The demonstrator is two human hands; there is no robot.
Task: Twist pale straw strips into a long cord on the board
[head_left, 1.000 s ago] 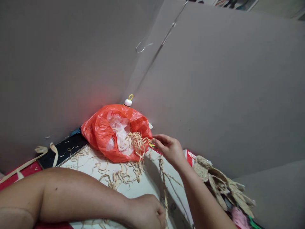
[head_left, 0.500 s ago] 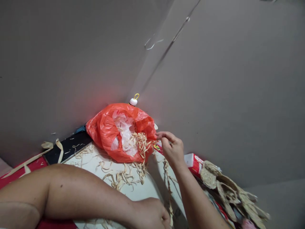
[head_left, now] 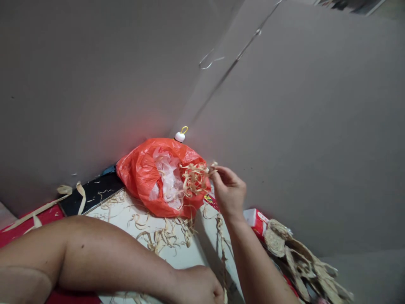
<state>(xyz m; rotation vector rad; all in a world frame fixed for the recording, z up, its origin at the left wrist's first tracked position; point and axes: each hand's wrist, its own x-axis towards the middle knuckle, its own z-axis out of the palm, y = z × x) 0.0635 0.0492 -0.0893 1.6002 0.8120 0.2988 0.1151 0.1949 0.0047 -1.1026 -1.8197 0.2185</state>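
My right hand pinches a bunch of pale, curly fibre strips at the mouth of a red plastic bag. Crumpled white plastic lies inside the bag. At the bottom my left hand is closed in a fist, with its fingers mostly hidden from me. A thin twisted fibre strand runs down beside that fist; whether the fist grips it is unclear. More loose strips are scattered on the white surface between my arm and the bag.
Behind the bag stands a white-capped bottle with a yellow loop. To the right are a red and white box and a heap of braided fibre pieces. A dark flat panel lies left, against grey walls.
My right hand has lifted the bunch of fibre strips slightly at the bag's right rim. My left hand stays almost in place, and the view has shifted a little.
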